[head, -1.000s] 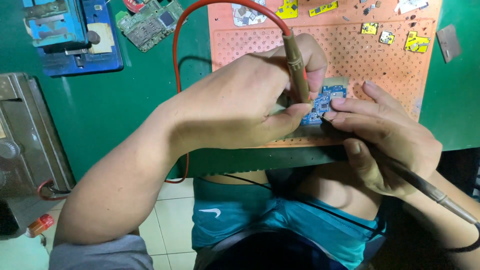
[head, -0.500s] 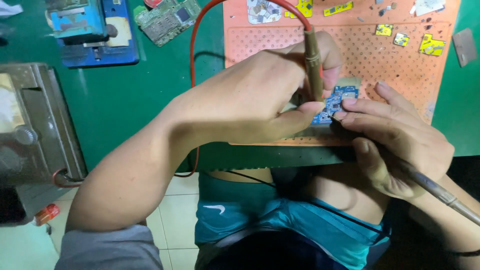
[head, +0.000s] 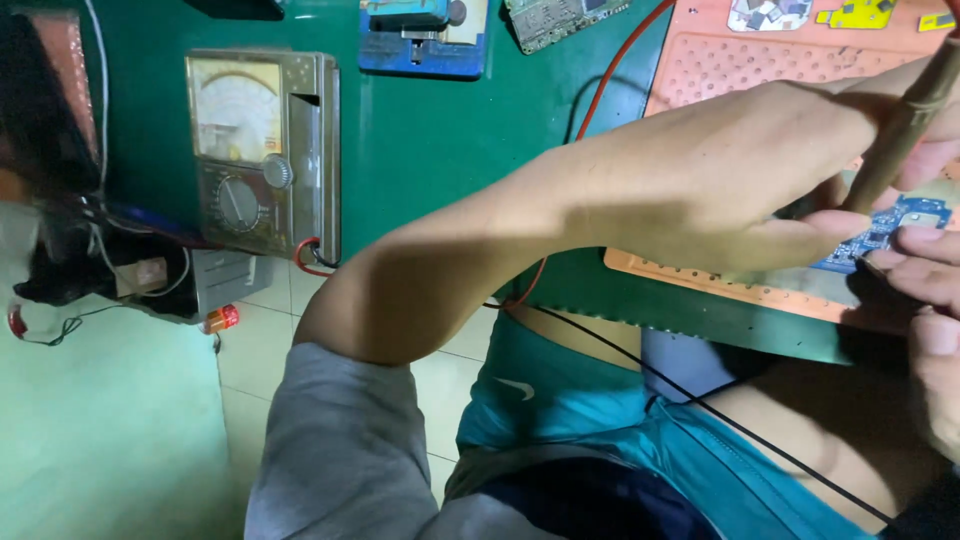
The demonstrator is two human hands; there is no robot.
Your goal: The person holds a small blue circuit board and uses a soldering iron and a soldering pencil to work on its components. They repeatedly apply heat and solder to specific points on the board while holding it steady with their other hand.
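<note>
Left forearm stretches across above the orange mat (head: 740, 70), left hand (head: 740, 190) curled in a pen grip; right hand (head: 925, 330) at the mat's near edge, fingers pinched.

Analog multimeter (head: 262, 150) lies flat on the green surface (head: 440, 150), far left, dial knob near its lower half, red + black leads out of its bottom edge. Blue fixture (head: 422, 40) at top, w/ a dark clamp on it, just right of the meter. Green PCB (head: 560, 18) beside it, cut by the top edge. Small yellow parts (head: 860, 14) + a grey chip cluster (head: 765, 12) top right. Red-capped item (head: 222, 318) on the tiled floor (head: 270, 350) below the meter. Tangle of wires (head: 90, 260) far left, too dark to sort. My teal shorts (head: 600, 420) at bottom.
</note>
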